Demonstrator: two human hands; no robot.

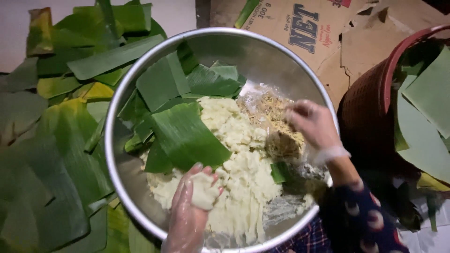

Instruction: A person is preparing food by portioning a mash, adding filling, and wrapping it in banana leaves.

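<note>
Item: lump of pale dough (204, 191), in my left hand (187, 215); gloved fingers (180, 194) curled around it, closed on the lump, which sits above the dough mass (243, 173) in the steel bowl (117, 154).

Item: right hand (313, 122), gloved, fingers loosely bent over the brownish filling (274, 122); whether they hold any, I cannot tell.

Handling, my judgement: press evenly, keep the lump compact, clear of the banana leaves (185, 133).

Pale floor (178, 14), flattened brown cardboard (356, 42) laid on it, dim light toward the right
</note>
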